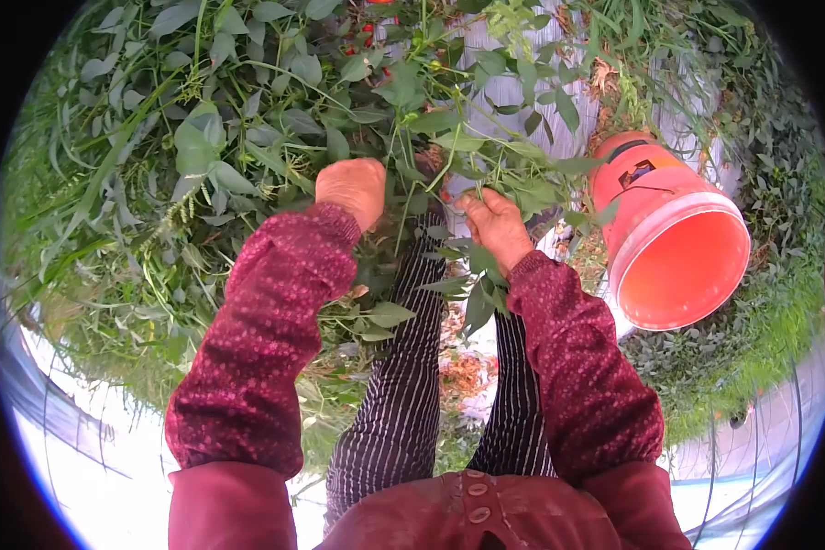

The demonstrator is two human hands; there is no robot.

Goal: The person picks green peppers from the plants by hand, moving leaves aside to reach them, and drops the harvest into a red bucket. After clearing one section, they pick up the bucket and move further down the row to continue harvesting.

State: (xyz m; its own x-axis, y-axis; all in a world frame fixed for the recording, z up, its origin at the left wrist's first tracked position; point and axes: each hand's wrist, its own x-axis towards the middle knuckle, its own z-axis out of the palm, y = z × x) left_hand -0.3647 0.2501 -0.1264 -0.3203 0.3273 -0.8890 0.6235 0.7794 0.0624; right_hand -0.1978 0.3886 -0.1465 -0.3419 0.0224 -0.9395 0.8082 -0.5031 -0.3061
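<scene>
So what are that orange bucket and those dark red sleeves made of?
The bucket looks like plastic: smooth, evenly orange, with light glowing through its wall. The sleeves look like soft cloth, woven or knitted, matte, speckled and creased at the elbows.

Left hand sits at 11 o'clock from frame centre, its fingers buried in the leafy plant and hidden. Right hand at 1 o'clock, fingers pinched on leafy stems. Orange bucket at 3 o'clock, tilted, mouth towards the camera. Small red fruits at 12 o'clock. Striped trousers at 6.
</scene>
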